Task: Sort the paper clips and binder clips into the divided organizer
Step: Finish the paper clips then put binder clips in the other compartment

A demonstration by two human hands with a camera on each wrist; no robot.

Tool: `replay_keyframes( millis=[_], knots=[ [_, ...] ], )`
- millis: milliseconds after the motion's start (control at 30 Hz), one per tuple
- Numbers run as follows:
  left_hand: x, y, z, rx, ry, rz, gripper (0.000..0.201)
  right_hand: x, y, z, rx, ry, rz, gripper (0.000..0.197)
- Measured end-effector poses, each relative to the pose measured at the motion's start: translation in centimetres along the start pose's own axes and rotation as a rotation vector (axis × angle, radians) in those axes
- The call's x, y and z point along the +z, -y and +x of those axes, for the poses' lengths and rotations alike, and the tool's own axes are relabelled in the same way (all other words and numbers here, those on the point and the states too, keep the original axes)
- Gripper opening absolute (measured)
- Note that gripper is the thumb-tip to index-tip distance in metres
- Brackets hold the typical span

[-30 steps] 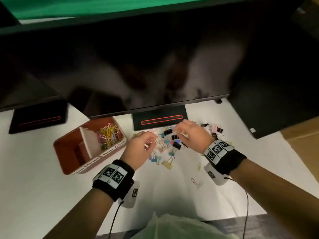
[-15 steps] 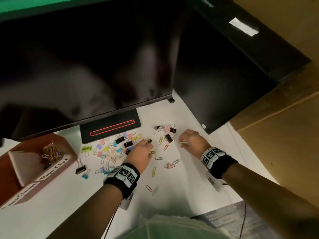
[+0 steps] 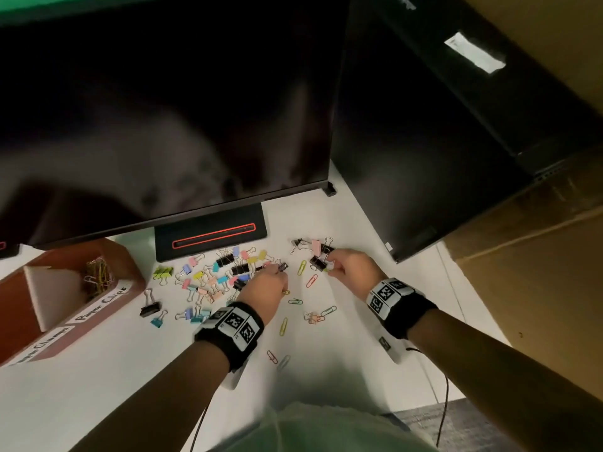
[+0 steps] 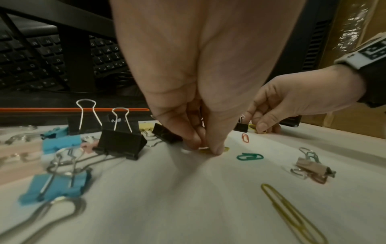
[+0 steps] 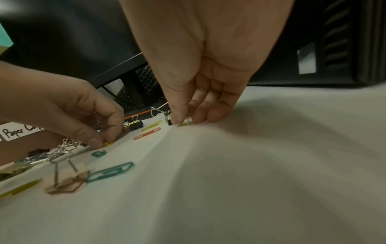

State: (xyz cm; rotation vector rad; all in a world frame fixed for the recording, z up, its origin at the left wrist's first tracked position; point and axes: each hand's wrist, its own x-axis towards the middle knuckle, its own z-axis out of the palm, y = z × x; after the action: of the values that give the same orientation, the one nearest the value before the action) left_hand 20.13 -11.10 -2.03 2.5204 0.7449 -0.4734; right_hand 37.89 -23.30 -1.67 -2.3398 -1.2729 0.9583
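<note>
My left hand point(image 3: 265, 286) down on desk point(image 3: 98, 386), thumb and fingertips pinching yellow paper clip point(image 4: 215, 149) flat on surface. My right hand point(image 3: 350, 268) pinching another yellowish clip point(image 5: 184, 123) beside black binder clip point(image 3: 318, 263) — exact grip blurred. Organizer point(image 3: 130, 272) sits at desk's left edge, paper-clip compartment on its monitor side. Left hand nearer — its carry goes leftward over binder-clip pile point(image 3: 215, 278).

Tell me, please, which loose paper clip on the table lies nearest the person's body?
The pale grey-blue paper clip, lowest in the head view beside a red paper clip; the yellow and green clips lie farther out.
</note>
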Motion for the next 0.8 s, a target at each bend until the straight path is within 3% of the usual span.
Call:
replay_keyframes(
  millis=[133,400,600,800],
  knots=[
    [-0.5,-0.2,-0.2,-0.038,0.083,-0.024,0.008,0.3,0.8,0.8,-0.018,-0.015,-0.018,0.021],
    [-0.2,0.2,-1.4,-0.031,0.046,-0.155,0.011,0.0,0.6,1.1,-0.072,0.006,-0.038,0.012],
    [0.3,-0.7,-2.2,0.036,-0.039,-0.259,0.004,0.3,0.7,0.7,-0.109,0.010,0.005,0.026],
    [0.9,-1.3,-1.7,0.020,-0.052,-0.251,0.013,0.7,0.6,0.9,-0.193,0.072,-0.183,0.029]
  ],
)
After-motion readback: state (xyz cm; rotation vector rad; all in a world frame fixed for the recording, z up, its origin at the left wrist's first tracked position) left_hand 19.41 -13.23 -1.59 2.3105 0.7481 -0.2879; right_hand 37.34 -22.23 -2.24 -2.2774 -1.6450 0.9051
